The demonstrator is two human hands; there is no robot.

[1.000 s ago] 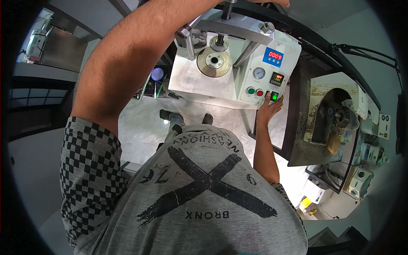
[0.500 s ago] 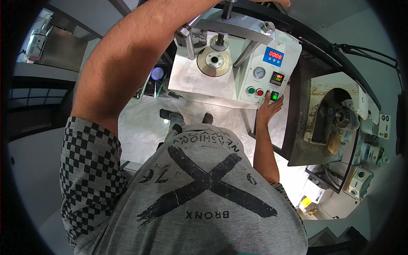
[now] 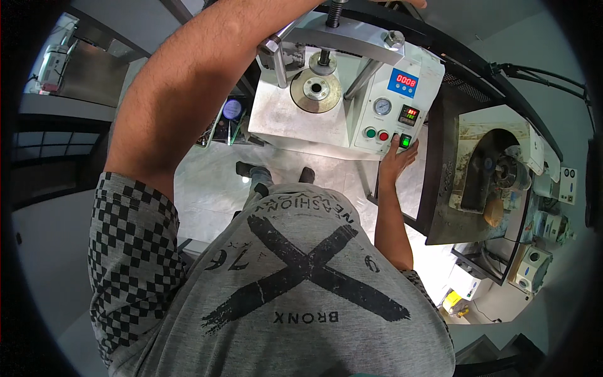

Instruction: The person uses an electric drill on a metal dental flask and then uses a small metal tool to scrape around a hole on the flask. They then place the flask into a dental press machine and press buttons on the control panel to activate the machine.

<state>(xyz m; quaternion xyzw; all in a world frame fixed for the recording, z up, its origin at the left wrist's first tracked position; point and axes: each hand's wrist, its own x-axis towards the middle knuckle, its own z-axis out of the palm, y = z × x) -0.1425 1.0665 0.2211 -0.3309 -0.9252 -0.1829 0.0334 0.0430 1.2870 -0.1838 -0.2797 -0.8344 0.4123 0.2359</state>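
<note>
A white press machine (image 3: 301, 135) stands in front of me, with a round metal plate (image 3: 316, 91) under a threaded spindle (image 3: 335, 16). My right hand (image 3: 396, 164) is at the lower edge of its control panel (image 3: 367, 116). The thumb points up between the red button (image 3: 383, 136) and the lit green rocker switch (image 3: 406, 141); the fingers lie apart from it beside the switch, holding nothing visible. My left forearm (image 3: 213, 69) reaches up across the machine's top left. Only a sliver of my left hand (image 3: 411, 2) shows at the upper edge, its grip hidden.
The panel also carries a pressure gauge (image 3: 382, 107), a green button (image 3: 370, 132) and two lit displays. To the right stands a dark-framed bench (image 3: 440, 213) with a stained machine (image 3: 480, 169). A purple-lidded container (image 3: 233, 109) sits left of the press, above tiled floor.
Almost nothing differs. The view has shifted very slightly; both arms keep their places, with the right hand still at the panel.
</note>
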